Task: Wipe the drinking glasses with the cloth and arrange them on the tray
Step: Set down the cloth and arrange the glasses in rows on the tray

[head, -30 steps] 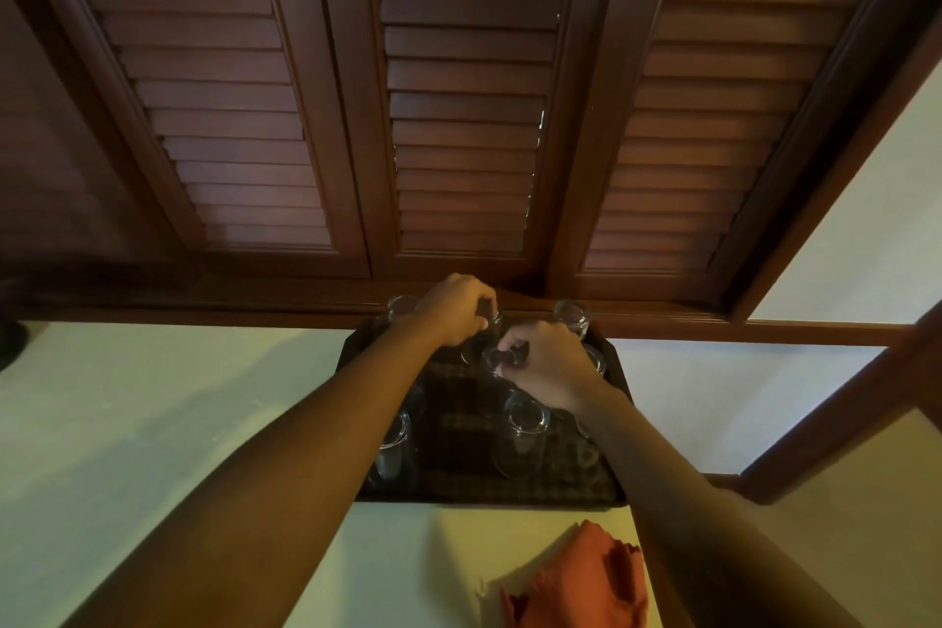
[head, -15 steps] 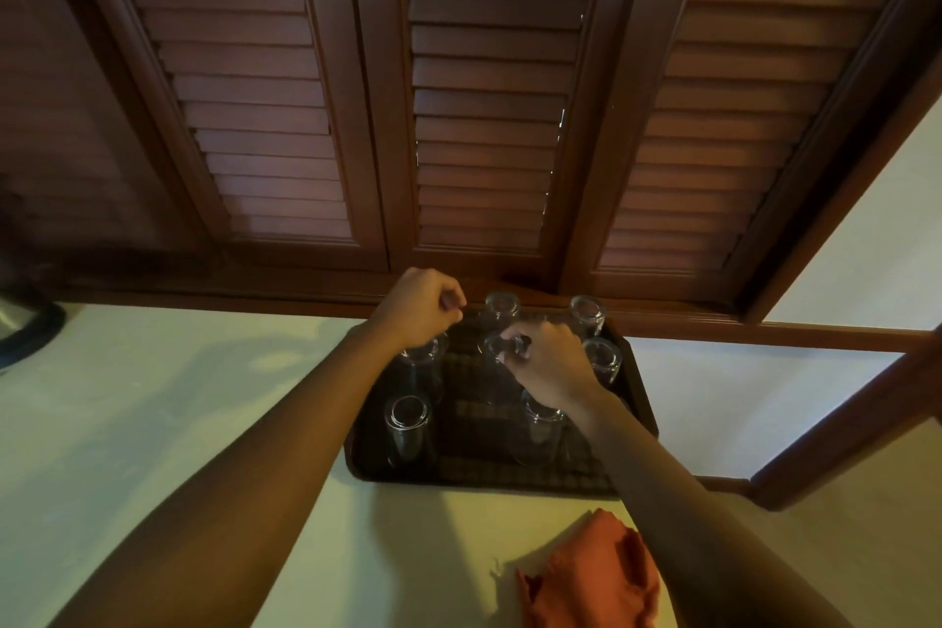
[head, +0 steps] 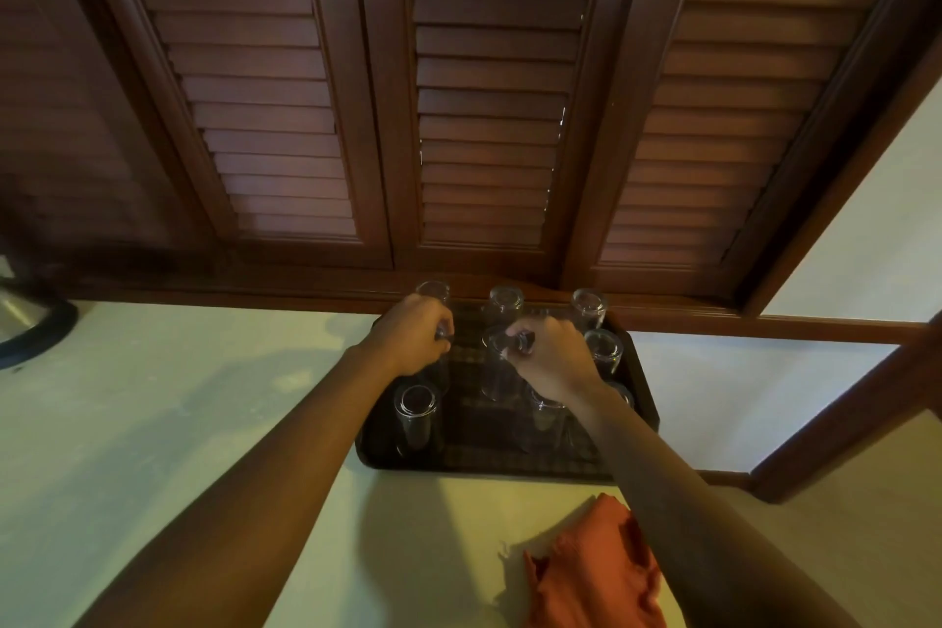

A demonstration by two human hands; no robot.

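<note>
Gripping glasses with both hands over the dark tray [head: 377, 455], which is the landmark here. Left hand [head: 414, 341] is over the tray's left side, about mid-depth, fingers curled down round the top of an inverted glass [head: 442, 367]; most of that glass is hidden under the hand, so the exact contact is hard to read. Right hand [head: 553, 358] is over the tray's middle, fingertips pinching the upturned base of the centre glass [head: 497, 370], which stands upright on the tray mat.

Other glasses on the tray, all upside down: far-left corner glass [head: 433, 292] just behind the left hand; far-middle glass [head: 505, 305]; far-right corner glass [head: 589, 309]; right-edge glass [head: 604, 353] just beside the right hand; near-left glass [head: 417, 418] standing alone at the tray's near left; near-middle glass [head: 544, 423] partly under the right wrist. One more rim shows behind the right forearm at the tray's right side, too hidden to describe.

Orange cloth [head: 596, 571] lies crumpled on the pale counter [head: 178, 398], off the tray, past its near-right corner, partly under the right forearm. Neither hand touches it.

The tray's far edge sits against the dark wooden sill below louvred shutters [head: 489, 117]. Well off the tray's left side, a dark round object [head: 30, 326] at the frame edge, unclear what.
</note>
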